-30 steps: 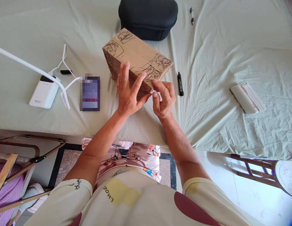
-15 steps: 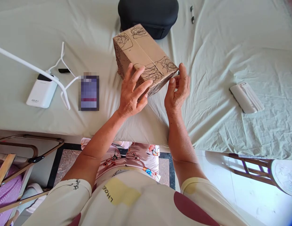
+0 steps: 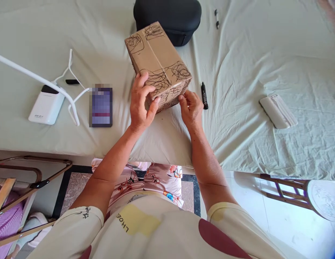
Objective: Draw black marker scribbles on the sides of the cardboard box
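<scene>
One scribbled box point(image 3: 163, 59) lies just on the near side of the black case point(image 3: 167, 14). The left hand point(image 3: 140, 100), fingers spread, braces the box, probably against slipping; the right hand point(image 3: 191, 108), fingers bunched, meets it, hold unclear.

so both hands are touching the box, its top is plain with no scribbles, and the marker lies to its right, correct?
Not quite: the box isn't plain on top. The head view shows dark scribbles at both ends of it. The rest holds: left hand and right hand touch it, and the marker lies to its right.
</scene>
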A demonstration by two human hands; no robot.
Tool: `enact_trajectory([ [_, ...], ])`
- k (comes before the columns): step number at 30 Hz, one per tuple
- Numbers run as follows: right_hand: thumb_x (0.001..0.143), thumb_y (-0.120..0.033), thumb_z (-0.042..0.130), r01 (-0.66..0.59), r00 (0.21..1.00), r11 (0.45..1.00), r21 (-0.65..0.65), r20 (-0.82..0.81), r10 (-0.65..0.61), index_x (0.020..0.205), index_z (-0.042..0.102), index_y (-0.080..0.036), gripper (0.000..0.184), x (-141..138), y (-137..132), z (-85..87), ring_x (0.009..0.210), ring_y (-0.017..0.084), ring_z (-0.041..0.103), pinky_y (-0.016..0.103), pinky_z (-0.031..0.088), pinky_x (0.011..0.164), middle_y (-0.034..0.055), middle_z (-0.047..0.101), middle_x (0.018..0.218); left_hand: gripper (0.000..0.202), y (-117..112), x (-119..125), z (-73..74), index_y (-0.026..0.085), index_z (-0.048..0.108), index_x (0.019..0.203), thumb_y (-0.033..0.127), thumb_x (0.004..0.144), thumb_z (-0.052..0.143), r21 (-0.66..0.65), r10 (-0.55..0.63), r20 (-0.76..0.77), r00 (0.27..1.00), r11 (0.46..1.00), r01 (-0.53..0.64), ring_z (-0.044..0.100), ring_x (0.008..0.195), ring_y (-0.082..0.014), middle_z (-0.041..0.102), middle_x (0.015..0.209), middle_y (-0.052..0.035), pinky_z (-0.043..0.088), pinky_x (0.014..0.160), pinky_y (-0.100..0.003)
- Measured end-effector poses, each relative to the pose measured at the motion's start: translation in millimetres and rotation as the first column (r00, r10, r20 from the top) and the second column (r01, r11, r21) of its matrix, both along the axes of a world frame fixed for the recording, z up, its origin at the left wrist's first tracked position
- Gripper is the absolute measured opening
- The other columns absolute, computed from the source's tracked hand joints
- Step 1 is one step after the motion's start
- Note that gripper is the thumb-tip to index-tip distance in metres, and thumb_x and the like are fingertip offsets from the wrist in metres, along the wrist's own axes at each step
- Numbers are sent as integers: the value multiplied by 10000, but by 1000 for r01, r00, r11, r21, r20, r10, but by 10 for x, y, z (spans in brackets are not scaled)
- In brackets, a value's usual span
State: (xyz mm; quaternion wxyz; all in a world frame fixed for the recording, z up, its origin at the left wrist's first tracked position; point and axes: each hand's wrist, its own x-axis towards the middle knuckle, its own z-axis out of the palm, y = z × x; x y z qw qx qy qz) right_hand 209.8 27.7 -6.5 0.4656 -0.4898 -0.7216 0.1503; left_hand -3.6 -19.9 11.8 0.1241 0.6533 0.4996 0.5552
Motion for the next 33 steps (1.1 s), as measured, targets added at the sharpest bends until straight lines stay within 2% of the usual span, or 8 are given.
enact_trajectory([
  [3, 1020, -712, 496, -18, 1000, 1000, -14, 12, 18, 1235, 761, -242, 582, 6, 6, -31, 760, 152, 660, 333, 591, 779, 50, 735, 947, 507, 11, -9, -29, 342, 497, 1305, 738, 1021, 359, -11, 44, 97, 994, 999, -43, 338, 1653, -261, 451, 1701, -93, 507, 1236, -534],
  [9, 1019, -684, 515, 7, 999, 999, -46, -50, -9, 1329, 715, -249, 571, 29, 56, -126, 767, 159, 679, 347, 618, 793, 59, 762, 956, 596, 193, -149, -209, 359, 454, 1355, 807, 1007, 272, -27, 153, 211, 965, 988, -150, 315, 1664, -223, 427, 1723, -74, 382, 1340, -491],
  [14, 1041, -647, 490, -12, 975, 1000, -21, -224, 8, 1449, 605, -302, 546, 47, 123, -200, 727, 140, 694, 330, 625, 759, -7, 712, 868, 542, 248, -202, -433, 419, 434, 1415, 784, 1028, 325, -158, 101, 262, 960, 986, -60, 496, 1559, -239, 399, 1756, -35, 636, 1067, -471],
  [17, 1037, -615, 518, -15, 961, 1000, 15, -275, 18, 1448, 586, -316, 513, 37, 143, -219, 720, 127, 694, 297, 610, 716, -21, 682, 856, 544, 293, -206, -597, 372, 477, 1354, 791, 1019, 388, -211, 79, 305, 949, 977, -14, 608, 1446, -260, 505, 1678, -96, 670, 959, -452],
  [21, 1015, -578, 572, 1, 959, 1000, 17, -284, 4, 1302, 638, -277, 421, -3, 119, -207, 705, 113, 678, 284, 584, 672, 1, 692, 950, 644, 379, -238, -746, 262, 530, 1279, 826, 996, 400, -248, 171, 258, 951, 963, -106, 715, 1244, -270, 687, 1397, -158, 631, 1012, -456],
  [25, 1002, -549, 581, 31, 972, 997, -71, -232, -46, 1060, 630, -236, 321, -28, 66, -155, 686, 109, 654, 283, 551, 669, -4, 683, 895, 671, 394, -279, -726, 247, 573, 1190, 863, 954, 454, -217, 170, 283, 944, 970, -109, 727, 1182, -265, 722, 1271, -131, 616, 1023, -439],
  [29, 947, -531, 656, -2, 990, 984, -180, -142, -24, 1022, 590, -238, 310, -42, 11, -83, 712, 121, 625, 287, 536, 689, -29, 670, 815, 625, 362, -290, -632, 253, 585, 1051, 860, 899, 584, -231, 174, 406, 897, 969, -83, 744, 1065, -248, 736, 1189, -95, 647, 930, -417],
  [33, 919, -539, 679, -9, 993, 977, -215, -121, -17, 956, 554, -246, 321, -42, -9, -53, 743, 141, 642, 318, 544, 720, -16, 689, 843, 621, 356, -278, -589, 255, 575, 1000, 851, 852, 668, -240, 189, 488, 852, 968, -78, 730, 969, -224, 724, 1099, -72, 652, 876, -405],
])
